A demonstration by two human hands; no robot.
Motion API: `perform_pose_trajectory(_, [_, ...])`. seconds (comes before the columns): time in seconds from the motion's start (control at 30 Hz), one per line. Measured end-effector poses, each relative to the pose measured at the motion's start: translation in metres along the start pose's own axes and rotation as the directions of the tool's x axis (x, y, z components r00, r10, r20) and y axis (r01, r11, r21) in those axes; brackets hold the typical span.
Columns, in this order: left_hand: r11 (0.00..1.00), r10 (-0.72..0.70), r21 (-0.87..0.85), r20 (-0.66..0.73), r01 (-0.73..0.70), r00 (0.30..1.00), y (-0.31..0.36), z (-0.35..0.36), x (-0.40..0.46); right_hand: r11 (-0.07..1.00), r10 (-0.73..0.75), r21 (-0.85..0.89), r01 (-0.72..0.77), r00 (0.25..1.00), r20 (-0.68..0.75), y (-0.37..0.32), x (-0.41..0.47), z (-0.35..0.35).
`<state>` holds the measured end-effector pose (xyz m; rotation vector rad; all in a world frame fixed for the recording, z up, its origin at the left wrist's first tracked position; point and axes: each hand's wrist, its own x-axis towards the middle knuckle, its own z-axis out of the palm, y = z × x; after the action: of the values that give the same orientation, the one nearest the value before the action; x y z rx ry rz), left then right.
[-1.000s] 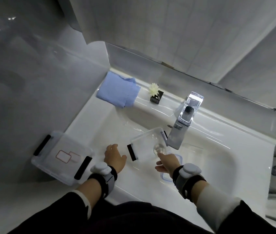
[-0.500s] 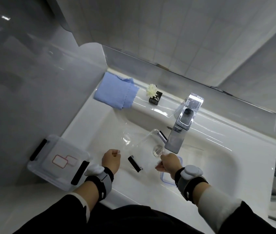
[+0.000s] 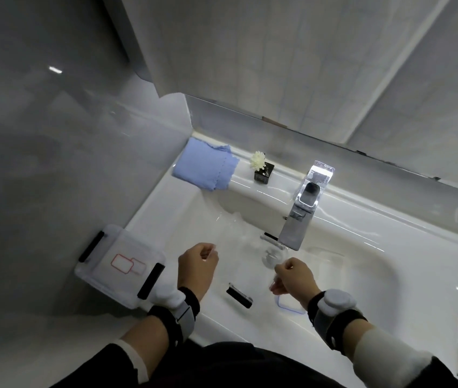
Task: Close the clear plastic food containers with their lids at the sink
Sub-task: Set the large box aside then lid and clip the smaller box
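head view: both hands, left hand (image 3: pixel 197 268) and right hand (image 3: pixel 295 278), grip the see-through plastic lid (image 3: pixel 239 264) between them; i think line up its corners, then press.

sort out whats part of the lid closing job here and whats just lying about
Job:
left hand
right hand
clear container in the basin
closed container with black clips
blue-edged lid

Lying about:
blue cloth
small flower pot
faucet
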<state>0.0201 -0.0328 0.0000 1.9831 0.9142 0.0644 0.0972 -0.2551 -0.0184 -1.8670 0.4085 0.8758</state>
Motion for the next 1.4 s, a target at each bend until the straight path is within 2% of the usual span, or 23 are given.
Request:
perform_pose_trajectory(0.17, [0.986,0.156,0.061,-0.003,-0.155,0.988,0.016,-0.014,-0.021,0.997,-0.068,0.037,0.067,0.997,0.041,-0.009,-0.017,0.018])
perform_pose_trajectory(0.37, [0.890,0.418,0.177,0.053,-0.421,0.907,0.013,-0.036,-0.045,0.985,-0.130,0.130,0.114,0.985,0.114,-0.024,-0.037,0.040])
perform_pose_trajectory(0.47, [0.795,0.554,0.240,0.089,-0.557,0.828,0.010,-0.047,-0.056,0.970,-0.172,0.192,0.147,0.978,0.120,-0.031,-0.048,0.049])
perform_pose_trajectory(0.63, [0.559,0.750,0.339,0.183,-0.757,0.635,0.006,-0.063,-0.061,0.932,-0.263,0.291,0.217,0.956,0.129,-0.047,-0.069,0.058])
perform_pose_trajectory(0.93, [0.318,0.885,0.359,0.220,-0.877,0.411,0.031,-0.100,-0.053,0.828,-0.466,0.404,0.390,0.878,0.106,-0.075,-0.093,0.055])
perform_pose_trajectory(1.0, [0.295,0.907,0.369,0.182,-0.881,0.380,0.040,-0.110,-0.049,0.810,-0.493,0.420,0.410,0.863,0.109,-0.082,-0.096,0.053])
perform_pose_trajectory(1.07, [0.346,0.914,0.399,0.058,-0.849,0.400,0.052,-0.119,-0.046,0.792,-0.514,0.445,0.418,0.850,0.117,-0.088,-0.099,0.050])
perform_pose_trajectory(1.1, [0.419,0.895,0.401,-0.035,-0.814,0.444,0.060,-0.123,-0.045,0.785,-0.523,0.455,0.419,0.843,0.124,-0.092,-0.101,0.050])
perform_pose_trajectory(1.17, [0.640,0.768,0.292,-0.196,-0.711,0.610,0.075,-0.132,-0.042,0.780,-0.538,0.458,0.427,0.831,0.142,-0.097,-0.104,0.049])
perform_pose_trajectory(1.23, [0.816,0.573,0.074,-0.237,-0.574,0.784,0.083,-0.138,-0.037,0.778,-0.554,0.446,0.442,0.817,0.157,-0.103,-0.106,0.048])
perform_pose_trajectory(1.27, [0.866,0.485,-0.006,-0.227,-0.500,0.844,0.086,-0.139,-0.035,0.778,-0.562,0.437,0.451,0.811,0.164,-0.105,-0.106,0.048])
perform_pose_trajectory(1.33, [0.909,0.386,-0.083,-0.206,-0.409,0.899,0.087,-0.140,-0.031,0.777,-0.574,0.422,0.467,0.801,0.171,-0.108,-0.108,0.048])
perform_pose_trajectory(1.4, [0.918,0.353,-0.106,-0.216,-0.382,0.910,0.087,-0.140,-0.030,0.778,-0.581,0.406,0.479,0.795,0.176,-0.112,-0.109,0.048])
